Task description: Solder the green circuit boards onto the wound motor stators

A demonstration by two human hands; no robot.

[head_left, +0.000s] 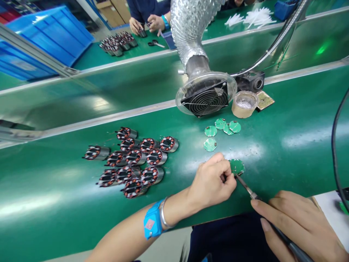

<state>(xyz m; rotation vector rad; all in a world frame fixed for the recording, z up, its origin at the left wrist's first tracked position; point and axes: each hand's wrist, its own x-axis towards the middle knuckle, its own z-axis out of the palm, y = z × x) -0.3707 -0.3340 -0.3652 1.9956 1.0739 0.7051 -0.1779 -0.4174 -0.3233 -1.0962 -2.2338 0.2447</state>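
Observation:
My left hand (212, 180) is closed, its thumb and fingers pinched at the left edge of a round green circuit board (237, 166). The fingers cover part of that edge, and whatever lies beneath them is hidden. A soldering iron (255, 196) with a dark handle is gripped in my right hand (302, 222). Its metal tip meets the lower edge of the board, close to my left fingertips. Behind the left hand, several similar green circuit boards (210, 145) lie on the bench, two of them overlapping. A blue wrist strap (153, 222) circles my left wrist.
Several motor stators (135, 157) are grouped on the green bench (68, 214) at left. A fume extractor (205, 100) hangs over the back, beside a round solder pot (244, 104). A black cable (334, 145) runs down the right. Across the divider, a co-worker's hands (155, 23) handle another stator.

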